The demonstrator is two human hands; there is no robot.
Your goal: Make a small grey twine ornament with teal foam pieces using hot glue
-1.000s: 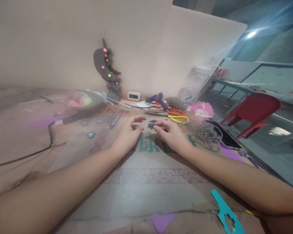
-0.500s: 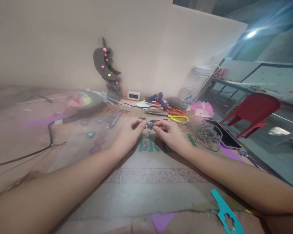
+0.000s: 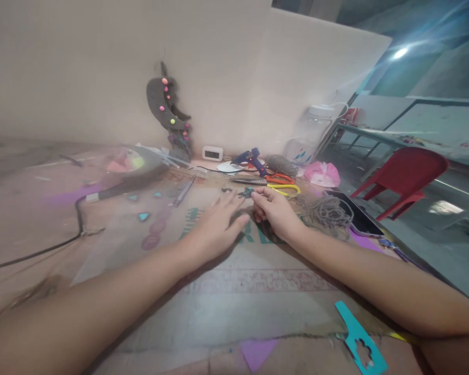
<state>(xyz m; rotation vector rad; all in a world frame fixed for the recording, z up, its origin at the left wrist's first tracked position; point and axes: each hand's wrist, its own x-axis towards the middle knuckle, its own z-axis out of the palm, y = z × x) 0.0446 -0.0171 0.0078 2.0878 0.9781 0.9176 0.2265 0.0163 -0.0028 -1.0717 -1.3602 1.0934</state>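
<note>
My left hand (image 3: 219,224) lies over the cardboard sheet (image 3: 234,307) with its fingers stretched out and apart, holding nothing. A small dark grey bit (image 3: 227,190) lies just beyond its fingertips. My right hand (image 3: 275,213) is closed, thumb and forefinger pinching a small dark teal piece (image 3: 247,192) whose kind is too small to make out. Just past that hand are scissors with yellow handles (image 3: 285,188) and scissors with orange handles (image 3: 279,178). Loose grey yarn (image 3: 330,211) lies right of it.
A blue glue gun (image 3: 254,160), a white digital clock (image 3: 212,153) and a yarn ball (image 3: 281,165) stand by the wall. A phone (image 3: 357,216) lies at right, a teal cut-out strip (image 3: 361,341) in front. Teal triangles (image 3: 143,216) and a black cable (image 3: 78,219) are at left.
My left hand has let go of the small piece, and its fingers have opened and spread. The right hand still pinches the piece. The view has shifted slightly.
</note>
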